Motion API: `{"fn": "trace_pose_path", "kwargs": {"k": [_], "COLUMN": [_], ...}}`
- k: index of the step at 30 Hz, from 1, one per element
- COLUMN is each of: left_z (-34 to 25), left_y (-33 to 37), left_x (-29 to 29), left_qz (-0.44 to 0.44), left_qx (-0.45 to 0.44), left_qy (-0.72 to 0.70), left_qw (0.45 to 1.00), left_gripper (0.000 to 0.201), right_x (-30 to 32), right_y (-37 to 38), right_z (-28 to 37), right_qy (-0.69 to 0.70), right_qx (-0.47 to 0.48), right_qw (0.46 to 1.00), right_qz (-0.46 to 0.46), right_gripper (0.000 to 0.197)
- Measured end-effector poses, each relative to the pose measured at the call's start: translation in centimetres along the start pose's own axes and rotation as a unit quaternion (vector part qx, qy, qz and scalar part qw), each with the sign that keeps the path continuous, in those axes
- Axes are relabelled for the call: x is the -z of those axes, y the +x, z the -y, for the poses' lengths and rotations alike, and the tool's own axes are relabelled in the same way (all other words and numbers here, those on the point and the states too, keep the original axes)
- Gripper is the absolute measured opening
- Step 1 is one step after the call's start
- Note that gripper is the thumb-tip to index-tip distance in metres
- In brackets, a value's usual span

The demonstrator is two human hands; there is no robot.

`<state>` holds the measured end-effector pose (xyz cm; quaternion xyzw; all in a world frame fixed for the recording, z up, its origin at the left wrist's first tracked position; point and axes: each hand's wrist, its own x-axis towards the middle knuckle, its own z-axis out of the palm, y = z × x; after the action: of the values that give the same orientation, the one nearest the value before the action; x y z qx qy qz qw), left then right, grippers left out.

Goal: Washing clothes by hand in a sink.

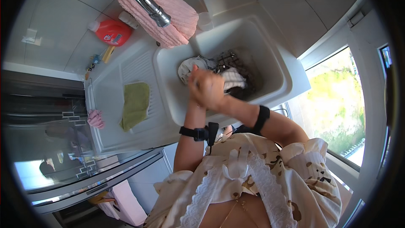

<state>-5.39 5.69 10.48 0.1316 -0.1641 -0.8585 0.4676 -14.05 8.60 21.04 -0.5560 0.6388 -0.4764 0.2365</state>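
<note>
My left hand (193, 85) and my right hand (211, 88) are pressed together above the near left part of the sink basin (173, 95). Motion smears both, and the right covers much of the left. Their fingers do not show clearly, nor does anything between them. Just beyond them in the basin lies a pale cloth (185, 68). Beside it are a dark checked cloth (230, 60) and a white striped cloth (233, 78), all bunched up. Black straps circle both my forearms.
A chrome faucet (145, 2) arches over a pink towel (179, 19). Left of the basin, a green cloth (136, 103) lies on the ribbed drainboard (114, 88), with a pink scrunched cloth (95, 119) at its edge. A red detergent bottle (112, 33) stands behind. A window (335, 105) is on the right.
</note>
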Motion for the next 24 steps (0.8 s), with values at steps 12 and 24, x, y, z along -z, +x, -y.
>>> {"fn": "trace_pose_path", "kwargs": {"k": [12,24], "left_z": [0.3,-3.0], "left_y": [-0.7,-0.3], "left_x": [-3.1,-4.8], "left_qz": [-0.03,-0.145], "left_qx": [0.031,0.0], "left_qy": [0.074,0.185], "left_qw": [0.996,0.972], "left_gripper": [0.033,0.026], "right_x": [-0.6,5.3], "right_y": [0.2,5.3], "right_z": [-2.9,-8.6], "right_qy": [-0.081,0.223], "right_qx": [0.119,-0.129], "right_qw": [0.989,0.894], "right_qz": [-0.035,0.366], "right_gripper": [0.012,0.046]}}
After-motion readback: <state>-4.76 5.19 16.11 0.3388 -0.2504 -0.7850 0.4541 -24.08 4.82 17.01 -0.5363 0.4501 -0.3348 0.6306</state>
